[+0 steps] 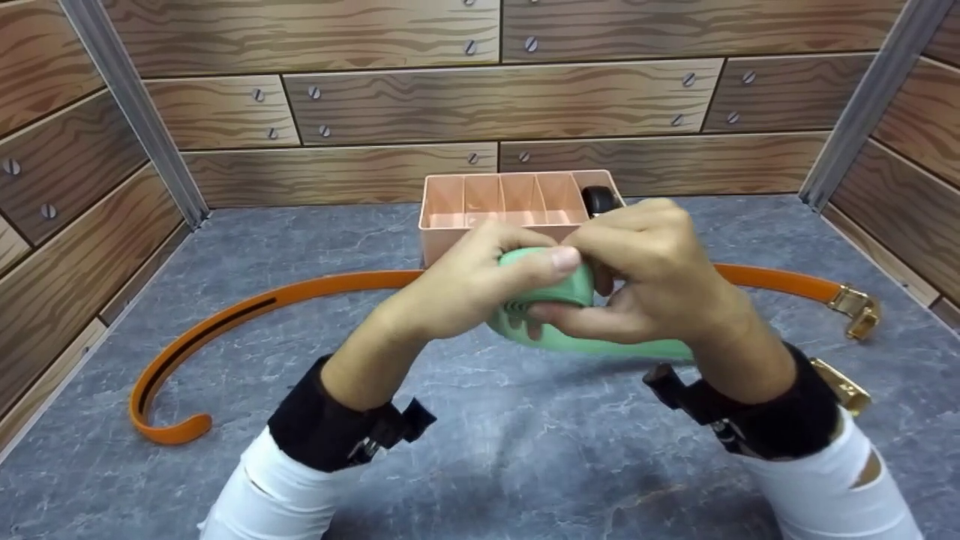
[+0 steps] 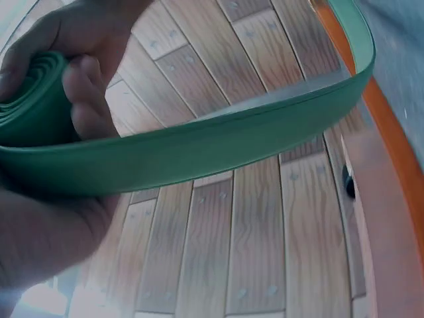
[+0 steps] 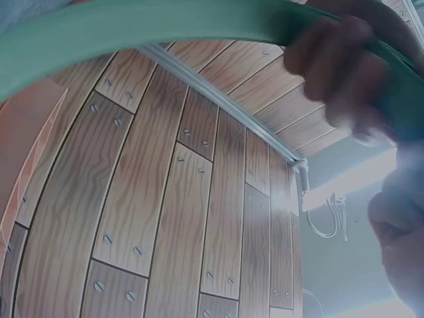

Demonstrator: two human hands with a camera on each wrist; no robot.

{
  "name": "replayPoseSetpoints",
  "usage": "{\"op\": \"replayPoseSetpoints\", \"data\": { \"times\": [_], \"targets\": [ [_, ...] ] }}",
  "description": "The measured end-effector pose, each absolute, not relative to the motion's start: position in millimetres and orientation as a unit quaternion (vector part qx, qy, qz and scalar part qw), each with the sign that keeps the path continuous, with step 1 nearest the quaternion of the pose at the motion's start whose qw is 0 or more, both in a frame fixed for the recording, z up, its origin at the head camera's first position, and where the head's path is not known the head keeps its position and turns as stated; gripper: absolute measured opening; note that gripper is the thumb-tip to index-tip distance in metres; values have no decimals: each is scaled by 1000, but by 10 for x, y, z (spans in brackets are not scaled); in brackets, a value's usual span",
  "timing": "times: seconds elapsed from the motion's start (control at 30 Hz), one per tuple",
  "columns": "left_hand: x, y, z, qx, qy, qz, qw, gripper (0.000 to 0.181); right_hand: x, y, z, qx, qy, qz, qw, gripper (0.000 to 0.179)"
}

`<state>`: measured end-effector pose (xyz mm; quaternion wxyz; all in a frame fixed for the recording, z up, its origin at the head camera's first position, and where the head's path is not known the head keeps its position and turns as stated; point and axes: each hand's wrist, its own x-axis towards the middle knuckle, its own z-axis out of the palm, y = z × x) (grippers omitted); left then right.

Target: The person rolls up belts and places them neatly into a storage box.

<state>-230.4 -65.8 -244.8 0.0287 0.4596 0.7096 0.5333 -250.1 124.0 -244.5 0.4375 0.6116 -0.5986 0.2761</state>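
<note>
A green belt (image 1: 551, 292) is partly wound into a coil, which both hands hold up above the table. My left hand (image 1: 469, 281) grips the coil from its left side, thumb laid across the top. At the right of the coil, my right hand (image 1: 652, 277) pinches it between thumb and curled fingers. In the left wrist view the wound layers of the green belt (image 2: 40, 106) show at the coil's edge, and a loose length sweeps away in a wide curve. A gold buckle (image 1: 844, 386) lies beside the right wrist, partly hidden by its black strap.
An orange belt (image 1: 337, 283) with a gold clasp (image 1: 855, 306) curves over the grey table (image 1: 480, 465) behind the hands. At the back stands a pink divided box (image 1: 442, 244), a black rolled item (image 1: 598, 199) in its right compartment. Wood-patterned walls (image 1: 480, 105) enclose the table.
</note>
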Motion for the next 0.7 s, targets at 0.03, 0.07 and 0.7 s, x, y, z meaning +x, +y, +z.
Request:
{"op": "replayPoseSetpoints", "data": {
  "times": [0.03, 0.07, 0.7],
  "targets": [
    [-2315, -658, -2453, 469, 690, 549, 42, 38, -2497, 1234, -2447, 607, -595, 283, 444, 44],
    [-2323, -657, -2453, 476, 679, 556, 49, 38, -2491, 1230, -2446, 604, -596, 286, 445, 44],
    [-2293, -601, -2405, 459, 716, 525, 34, 38, -2380, 1277, -2416, 602, -625, 261, 422, 40]
  ]
}}
